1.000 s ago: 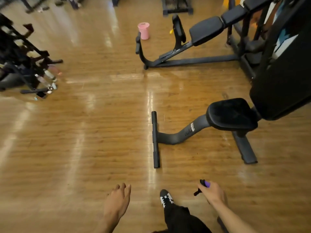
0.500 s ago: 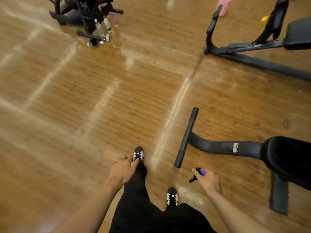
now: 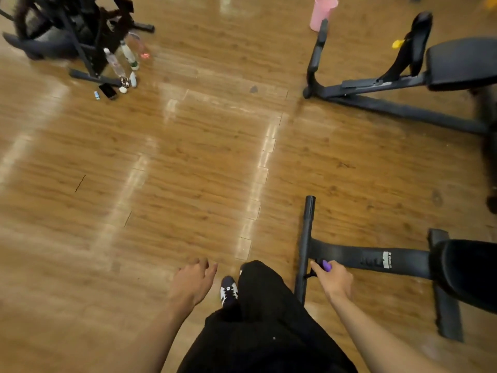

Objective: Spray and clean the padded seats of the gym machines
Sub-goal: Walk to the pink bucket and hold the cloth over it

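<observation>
My right hand (image 3: 334, 279) grips a spray bottle (image 3: 322, 266); only its purple top and black trigger show above my fingers. It hangs over the floor bar of the near machine (image 3: 305, 251). That machine's black padded seat (image 3: 470, 273) is at the right edge, well right of the hand. My left hand (image 3: 192, 281) hangs with relaxed fingers and holds nothing. A second black padded seat (image 3: 462, 63) sits on the far machine at the upper right.
A pink cup (image 3: 321, 13) stands on the wooden floor (image 3: 188, 170) behind the far machine. At the upper left a black machine (image 3: 70, 25) has bottles (image 3: 118, 63) and a phone (image 3: 107, 90) at its foot. My legs and shoe (image 3: 228, 292) are between my hands.
The view has swung left and down, so the near seat slid to the right edge. I have stepped forward; both hands stay low, the right still gripping the spray bottle.
</observation>
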Motion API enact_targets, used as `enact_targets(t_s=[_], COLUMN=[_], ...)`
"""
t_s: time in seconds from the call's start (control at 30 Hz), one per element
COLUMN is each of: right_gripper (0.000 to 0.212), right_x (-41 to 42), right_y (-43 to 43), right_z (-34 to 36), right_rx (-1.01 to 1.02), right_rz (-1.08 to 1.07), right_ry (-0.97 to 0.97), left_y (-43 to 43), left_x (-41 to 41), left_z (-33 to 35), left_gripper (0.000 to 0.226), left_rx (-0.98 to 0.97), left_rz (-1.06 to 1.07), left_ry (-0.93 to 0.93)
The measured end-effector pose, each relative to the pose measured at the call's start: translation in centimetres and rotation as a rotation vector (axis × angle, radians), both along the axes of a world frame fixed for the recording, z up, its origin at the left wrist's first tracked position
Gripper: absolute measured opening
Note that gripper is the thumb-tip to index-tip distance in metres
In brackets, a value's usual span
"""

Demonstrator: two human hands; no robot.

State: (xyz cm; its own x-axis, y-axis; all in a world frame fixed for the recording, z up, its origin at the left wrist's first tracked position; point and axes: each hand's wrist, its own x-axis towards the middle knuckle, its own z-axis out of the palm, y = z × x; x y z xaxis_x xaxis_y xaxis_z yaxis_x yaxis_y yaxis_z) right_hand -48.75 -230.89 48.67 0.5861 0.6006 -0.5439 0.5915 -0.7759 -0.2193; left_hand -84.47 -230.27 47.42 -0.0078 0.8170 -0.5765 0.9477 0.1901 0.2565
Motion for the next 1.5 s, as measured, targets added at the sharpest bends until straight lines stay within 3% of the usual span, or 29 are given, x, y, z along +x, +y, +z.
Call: enact_targets(t_s=[0.37, 0.47, 0.6, 0.87, 1.1, 1.33, 1.5], right_gripper=[0.031, 0.036, 0.026, 0.03, 0.039, 0.036, 0.037], right_x=[-6.9, -8.7, -10.9, -10.6, -8.8, -10.3, -11.0], right_y=[17.0, 24.0, 33.9, 51.2, 62.8, 82.7, 97.0], right_z=[-3.2, -2.4, -0.5, -0.3, -0.8, 2.3, 0.4], right_rx=[-0.123, -0.159, -0.094, -0.073, -0.225, -0.027, -0.017], right_rz=[-0.124, -0.09, -0.088, -0.038, -0.282, -0.382, -0.399], right_ry=[0.111, 0.14, 0.204, 0.138, 0.039, 0.122, 0.163], left_y=[22.9, 30.7, 41.1, 58.8, 79.6, 101.0, 113.8], left_x=[-6.6, -8.9, -10.7, -10.4, -8.4, -5.4, -4.0], left_z=[0.7, 2.3, 3.4, 0.5, 0.3, 2.7, 1.9], left_gripper=[0.044, 0.043, 0.044, 0.045, 0.048, 0.053, 0.046], left_rx=[-0.117, -0.098, -0.027, -0.01, -0.001, 0.144, 0.086], left_rz=[-0.124, -0.139, -0.149, -0.181, -0.305, -0.464, -0.512], left_ry=[0.086, 0.12, 0.133, 0.106, 0.002, -0.033, 0.009])
